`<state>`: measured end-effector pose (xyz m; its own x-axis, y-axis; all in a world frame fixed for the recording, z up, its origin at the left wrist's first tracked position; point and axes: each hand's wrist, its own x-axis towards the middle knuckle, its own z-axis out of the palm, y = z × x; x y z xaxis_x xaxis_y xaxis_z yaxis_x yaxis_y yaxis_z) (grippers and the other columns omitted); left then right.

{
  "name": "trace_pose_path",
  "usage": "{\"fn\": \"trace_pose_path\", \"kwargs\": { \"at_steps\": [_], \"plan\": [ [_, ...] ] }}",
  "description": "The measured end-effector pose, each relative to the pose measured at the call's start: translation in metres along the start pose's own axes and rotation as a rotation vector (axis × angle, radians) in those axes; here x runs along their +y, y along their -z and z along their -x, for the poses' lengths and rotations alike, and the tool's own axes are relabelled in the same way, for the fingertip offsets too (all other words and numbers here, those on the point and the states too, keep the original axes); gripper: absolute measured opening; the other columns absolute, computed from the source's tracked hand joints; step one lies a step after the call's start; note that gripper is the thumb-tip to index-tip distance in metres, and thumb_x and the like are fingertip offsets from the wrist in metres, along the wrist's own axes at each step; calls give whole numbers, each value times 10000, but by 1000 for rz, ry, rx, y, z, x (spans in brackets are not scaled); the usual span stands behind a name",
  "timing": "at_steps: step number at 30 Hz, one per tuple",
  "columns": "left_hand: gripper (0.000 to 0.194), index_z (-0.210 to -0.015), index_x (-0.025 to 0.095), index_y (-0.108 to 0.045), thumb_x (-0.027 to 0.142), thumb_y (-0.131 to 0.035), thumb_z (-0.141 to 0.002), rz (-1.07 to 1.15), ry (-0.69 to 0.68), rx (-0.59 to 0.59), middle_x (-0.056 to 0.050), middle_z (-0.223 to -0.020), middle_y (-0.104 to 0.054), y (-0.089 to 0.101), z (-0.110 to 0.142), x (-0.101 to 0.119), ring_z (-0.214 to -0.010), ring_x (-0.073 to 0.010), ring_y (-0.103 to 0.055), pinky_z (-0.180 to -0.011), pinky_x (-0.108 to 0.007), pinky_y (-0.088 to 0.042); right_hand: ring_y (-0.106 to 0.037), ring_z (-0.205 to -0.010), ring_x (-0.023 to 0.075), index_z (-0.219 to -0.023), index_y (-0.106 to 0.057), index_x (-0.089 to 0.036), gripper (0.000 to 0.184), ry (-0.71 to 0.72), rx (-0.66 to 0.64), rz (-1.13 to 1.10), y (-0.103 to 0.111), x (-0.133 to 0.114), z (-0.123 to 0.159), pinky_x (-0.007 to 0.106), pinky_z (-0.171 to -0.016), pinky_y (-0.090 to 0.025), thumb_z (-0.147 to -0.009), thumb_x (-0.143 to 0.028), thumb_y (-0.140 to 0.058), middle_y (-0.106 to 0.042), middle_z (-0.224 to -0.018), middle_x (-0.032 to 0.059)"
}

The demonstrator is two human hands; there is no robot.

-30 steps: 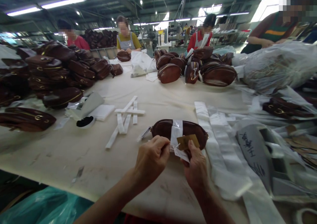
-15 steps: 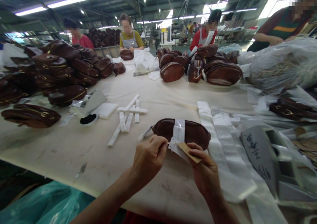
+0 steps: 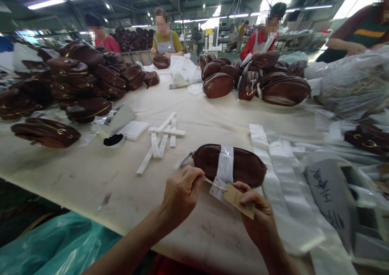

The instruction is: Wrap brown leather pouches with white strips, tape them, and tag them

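Between my hands a thin pale string runs to a tan hang tag (image 3: 238, 200) and a white tag (image 3: 217, 187). My left hand (image 3: 184, 192) is closed, pinching the string's end at its fingertips. The tan tag is gripped between thumb and fingers of my right hand (image 3: 258, 210); the white tag lies partly beneath it. Just beyond my hands a dark brown leather pouch (image 3: 246, 164) lies on the table, with a white wrap band (image 3: 225, 163) around its middle. A zipper pull (image 3: 185, 160) sticks out at its left end.
White paper strips (image 3: 162, 139) lie left of the pouch, near a tape dispenser (image 3: 118, 121). Flat white sleeves (image 3: 282, 194) and a grey dispenser (image 3: 328, 194) are on the right. Brown bags (image 3: 88, 74) are heaped at the back left, more (image 3: 217, 85) at the back. Several co-workers stand beyond.
The string has been drawn out longer between my hands. My right hand has shifted slightly right and down with the tan tag, whose face shows more. The whole view has shifted slightly.
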<state>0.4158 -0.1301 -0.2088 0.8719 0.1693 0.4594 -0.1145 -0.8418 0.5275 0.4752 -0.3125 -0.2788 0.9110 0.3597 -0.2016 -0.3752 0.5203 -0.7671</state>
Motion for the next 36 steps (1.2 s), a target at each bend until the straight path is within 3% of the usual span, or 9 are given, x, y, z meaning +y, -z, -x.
{"fn": "trace_pose_path", "kwargs": {
  "at_steps": [6, 11, 16, 20, 23, 25, 28, 31, 36],
  "plan": [
    [106, -803, 167, -559, 147, -476, -867, 50, -32, 33, 2, -690, -589, 1, 5, -4, -629, -97, -581, -594, -178, -449, -569, -873, 169, -578, -690, -228, 152, 52, 45, 125, 8, 9, -1, 270, -731, -465, -522, -253, -829, -631, -917, 16],
    [93, -819, 169, -554, 142, -482, -872, 18, -74, 38, 0, -694, -588, 0, 8, -7, -631, -99, -574, -594, -180, -450, -587, -760, 153, -704, -695, -215, 167, 78, 108, 202, 4, 13, 2, 272, -716, -458, -585, -247, -808, -662, -790, 2],
    [94, -824, 169, -549, 139, -476, -875, -10, -97, 40, -4, -689, -585, -2, 10, -9, -621, -102, -567, -590, -185, -447, -533, -566, 91, -946, -675, -262, 375, -38, 173, 106, -7, 10, 10, 188, -507, -406, -595, -261, -807, -668, -710, -28],
    [102, -828, 170, -556, 146, -469, -875, -17, -88, 37, -10, -699, -598, -2, 10, -10, -634, -105, -577, -596, -189, -455, -503, -543, 93, -800, -721, -197, 271, -158, 103, 37, -7, 5, 12, 200, -467, -390, -565, -296, -813, -670, -724, 24],
    [111, -828, 175, -558, 150, -462, -879, -19, -83, 38, -9, -698, -602, -1, 10, -11, -635, -106, -581, -603, -191, -463, -541, -585, 125, -874, -726, -181, 450, -221, 22, -26, -5, 4, 11, 235, -522, -441, -458, -297, -855, -681, -739, 49],
    [111, -825, 173, -558, 150, -464, -879, -18, -83, 45, -10, -694, -601, -1, 10, -10, -636, -107, -583, -604, -191, -466, -550, -574, 125, -863, -721, -179, 474, -226, 62, -29, -4, 6, 10, 230, -517, -447, -424, -278, -869, -669, -681, 33],
    [107, -826, 172, -562, 149, -471, -877, -19, -82, 54, -10, -696, -604, -1, 10, -10, -636, -107, -586, -606, -189, -467, -479, -444, 87, -699, -680, -167, 293, -263, 182, 7, -4, 12, 10, 192, -398, -369, -550, -378, -819, -583, -517, -12],
    [107, -824, 173, -559, 142, -470, -875, -21, -85, 56, -10, -699, -603, -2, 11, -10, -637, -105, -584, -602, -186, -462, -350, -340, 44, -545, -564, -159, 367, -322, 223, 29, -6, 16, 11, 162, -326, -248, -616, -456, -767, -462, -398, -53],
    [94, -832, 164, -554, 129, -477, -873, -20, -101, 43, -16, -703, -600, -1, 12, -9, -638, -109, -582, -612, -194, -466, -302, -333, 19, -529, -500, -158, 419, -361, 231, -15, -11, 21, 11, 144, -331, -214, -549, -442, -808, -417, -385, -78]
  ]
}}
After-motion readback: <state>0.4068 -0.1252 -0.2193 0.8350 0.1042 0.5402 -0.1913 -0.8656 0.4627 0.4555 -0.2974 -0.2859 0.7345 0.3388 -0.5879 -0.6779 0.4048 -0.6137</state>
